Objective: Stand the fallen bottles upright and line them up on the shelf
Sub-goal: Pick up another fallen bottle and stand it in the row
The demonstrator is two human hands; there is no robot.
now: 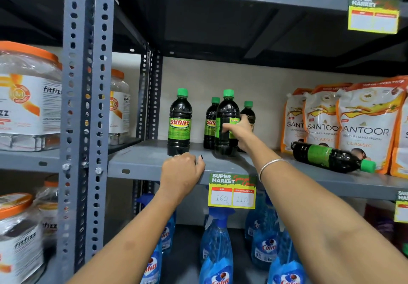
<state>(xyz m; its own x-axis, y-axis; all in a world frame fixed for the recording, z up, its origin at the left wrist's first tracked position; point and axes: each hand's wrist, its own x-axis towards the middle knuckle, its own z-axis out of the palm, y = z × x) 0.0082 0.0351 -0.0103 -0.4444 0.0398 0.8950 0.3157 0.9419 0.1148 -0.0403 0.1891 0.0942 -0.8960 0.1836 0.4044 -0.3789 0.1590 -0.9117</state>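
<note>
Your right hand (pixel 239 130) grips a standing bottle (pixel 227 122) on the grey shelf (pixel 143 162).
Three more bottles stand around it — one bottle lying down (pixel 331 156) rests by the soap pouches (pixel 344 124); your left hand (pixel 182 170) is clenched on the shelf edge.

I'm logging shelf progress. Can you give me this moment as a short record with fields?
upright bottles: four, green caps, one apart at left
fallen bottle: one, on its side, cap toward the right, against the pouches
right hand: grip on the front bottle
left hand: closed over the shelf edge
left to do: stand the fallen bottle
</note>
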